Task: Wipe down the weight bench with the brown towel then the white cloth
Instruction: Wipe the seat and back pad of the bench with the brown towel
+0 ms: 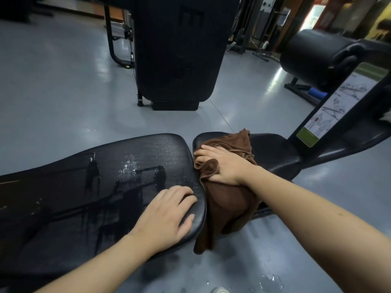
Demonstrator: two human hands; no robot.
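The black weight bench has a long back pad (84, 187) on the left, wet and streaked, and a smaller seat pad (273, 153) on the right. A brown towel (228, 199) lies over the seat pad's left end and hangs down into the gap toward the floor. My right hand (222, 163) presses on the towel, thumb tucked under a fold. My left hand (167, 212) rests flat on the back pad's right end, thumb over its edge. A bit of white at the right edge (387, 117) could be the white cloth; I cannot tell.
A black upright machine (177, 49) stands on the grey floor beyond the bench. To the right, a bench post with an instruction placard (338, 106) and a black roller pad (317, 56). Water drops lie on the floor (273, 280) near my feet.
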